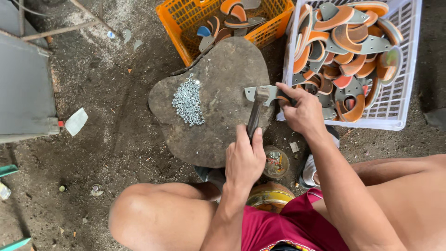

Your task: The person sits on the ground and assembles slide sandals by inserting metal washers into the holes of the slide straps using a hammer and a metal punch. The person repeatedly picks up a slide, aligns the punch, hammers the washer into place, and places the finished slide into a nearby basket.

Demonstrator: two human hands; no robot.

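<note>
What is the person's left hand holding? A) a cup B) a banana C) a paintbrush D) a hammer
D: the left hand grips the handle of a hammer, its head resting on the grey metal piece that the right hand holds on the wooden block.

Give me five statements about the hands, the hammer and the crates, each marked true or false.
1. The left hand grips the hammer by its handle. True.
2. The right hand rests inside the orange crate. False: it holds a grey metal piece on the stone block.
3. The small silver nuts lie heaped on the stone block. True.
4. The white crate is empty. False: it is full of orange and grey pieces.
5. The hammer head is over the nuts. False: it is at the metal piece.
</note>
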